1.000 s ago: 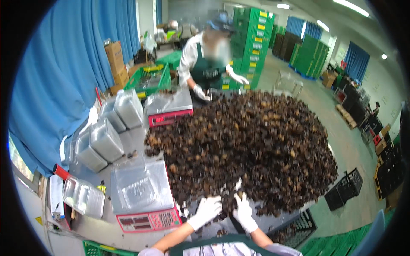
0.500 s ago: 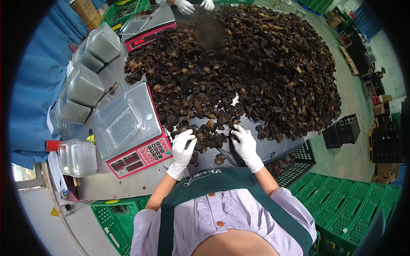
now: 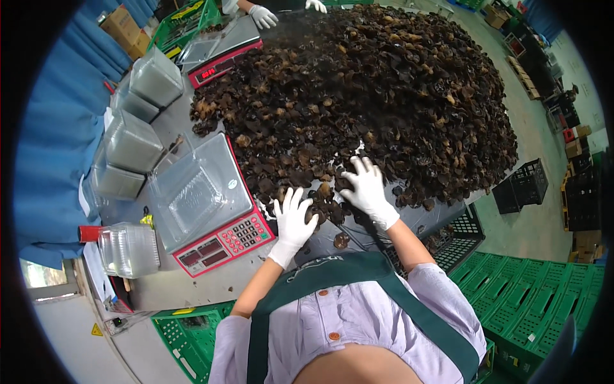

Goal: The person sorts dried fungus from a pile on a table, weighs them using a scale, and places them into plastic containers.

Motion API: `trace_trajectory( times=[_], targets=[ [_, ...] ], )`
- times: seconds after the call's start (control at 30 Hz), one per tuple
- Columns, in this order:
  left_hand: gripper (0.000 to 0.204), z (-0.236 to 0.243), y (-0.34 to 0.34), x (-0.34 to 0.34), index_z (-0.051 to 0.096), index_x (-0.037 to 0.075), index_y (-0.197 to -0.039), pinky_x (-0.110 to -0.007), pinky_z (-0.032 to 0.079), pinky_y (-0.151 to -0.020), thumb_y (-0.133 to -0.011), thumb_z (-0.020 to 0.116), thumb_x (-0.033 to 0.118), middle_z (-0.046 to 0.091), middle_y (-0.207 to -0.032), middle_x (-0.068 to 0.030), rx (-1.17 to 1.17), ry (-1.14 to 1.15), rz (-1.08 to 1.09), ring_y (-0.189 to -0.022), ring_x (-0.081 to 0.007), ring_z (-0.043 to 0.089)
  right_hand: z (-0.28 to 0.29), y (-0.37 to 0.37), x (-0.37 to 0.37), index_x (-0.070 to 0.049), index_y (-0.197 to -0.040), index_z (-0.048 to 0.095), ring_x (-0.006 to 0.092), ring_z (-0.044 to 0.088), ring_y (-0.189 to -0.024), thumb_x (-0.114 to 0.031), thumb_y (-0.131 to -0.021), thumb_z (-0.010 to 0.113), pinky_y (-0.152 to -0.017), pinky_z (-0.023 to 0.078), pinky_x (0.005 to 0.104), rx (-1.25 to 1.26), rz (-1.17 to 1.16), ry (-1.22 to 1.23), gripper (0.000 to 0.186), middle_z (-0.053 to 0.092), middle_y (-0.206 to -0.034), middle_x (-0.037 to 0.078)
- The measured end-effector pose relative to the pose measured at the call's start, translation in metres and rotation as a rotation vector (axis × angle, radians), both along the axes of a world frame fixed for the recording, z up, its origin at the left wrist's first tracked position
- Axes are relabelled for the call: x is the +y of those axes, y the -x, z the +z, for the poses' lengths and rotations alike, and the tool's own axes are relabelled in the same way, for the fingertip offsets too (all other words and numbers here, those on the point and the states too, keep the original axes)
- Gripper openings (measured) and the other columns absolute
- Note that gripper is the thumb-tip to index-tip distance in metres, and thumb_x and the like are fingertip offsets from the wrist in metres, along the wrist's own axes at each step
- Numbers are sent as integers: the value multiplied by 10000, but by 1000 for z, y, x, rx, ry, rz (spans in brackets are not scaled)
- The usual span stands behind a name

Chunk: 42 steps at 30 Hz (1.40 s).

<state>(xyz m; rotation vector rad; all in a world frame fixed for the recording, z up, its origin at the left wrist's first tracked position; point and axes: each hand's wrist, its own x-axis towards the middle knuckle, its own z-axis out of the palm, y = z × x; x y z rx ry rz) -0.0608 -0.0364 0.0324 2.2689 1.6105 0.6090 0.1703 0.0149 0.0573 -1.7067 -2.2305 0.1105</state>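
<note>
A large heap of dark brown, crinkly pieces that look like wood ear mushrooms point(image 3: 416, 96) covers most of the grey table point(image 3: 339, 240). My left hand point(image 3: 293, 224), white-gloved, has its fingers apart on the loose pieces at the heap's near edge, just right of a red-and-silver weighing scale point(image 3: 217, 243). An open clear plastic container point(image 3: 190, 198) lies on that scale's plate. My right hand point(image 3: 368, 192), also gloved, reaches a little higher, fingers spread over the pieces. I see nothing held in either hand; what lies under the fingertips is partly hidden.
Stacked clear containers point(image 3: 134, 147) and a second scale point(image 3: 224, 61) line the left side. A co-worker's gloved hands point(image 3: 262, 16) show at the far edge. Green crates point(image 3: 531, 307) stand at lower right and lower left, a black crate point(image 3: 521, 185) on the floor, blue curtain point(image 3: 54, 160) at left.
The view has tilted downward since a second ago. My right hand has moved forward onto the pieces and spread its fingers; my left hand's fingers have opened out.
</note>
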Motion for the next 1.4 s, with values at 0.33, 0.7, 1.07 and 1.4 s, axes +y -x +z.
trace_trajectory(
  times=[0.33, 0.7, 1.07, 1.4],
  targets=[
    [268, 11, 11, -3, 644, 22, -1068, -341, 461, -939, -803, 614, 10, 619, -1186, -146, -541, -147, 187, -1101, -275, 591, 7, -20, -21, -67, -1001, 668, 360, 517, -1136, -196, -659, 767, -957, 434, 437, 251, -104, -151, 378, 569, -1230, 158],
    [526, 24, 4, 24, 551, 109, -1259, -440, 325, -1059, -770, 720, 204, 375, -1446, -164, -196, -85, -40, -1292, -357, 390, -12, -11, -15, -55, -931, 671, 290, 582, -959, -180, -763, 694, -810, 488, 374, 339, -293, -184, 211, 639, -1125, 101],
    [512, 11, 12, -16, 551, 98, -1229, -442, 341, -1021, -744, 709, 142, 396, -1422, -160, -220, -75, -37, -1241, -344, 422, -12, -29, -50, -133, -910, 710, 231, 615, -811, -148, -714, 720, -728, 514, 326, 267, -334, 5, 197, 690, -907, 21],
    [511, 5, 13, -22, 557, 92, -1223, -450, 325, -1033, -741, 712, 161, 385, -1429, -156, -181, -37, -28, -1248, -342, 412, -12, -21, -32, -65, -918, 702, 303, 555, -1045, -251, -643, 786, -854, 476, 393, 146, -265, -98, 343, 604, -1208, 100]
  ],
)
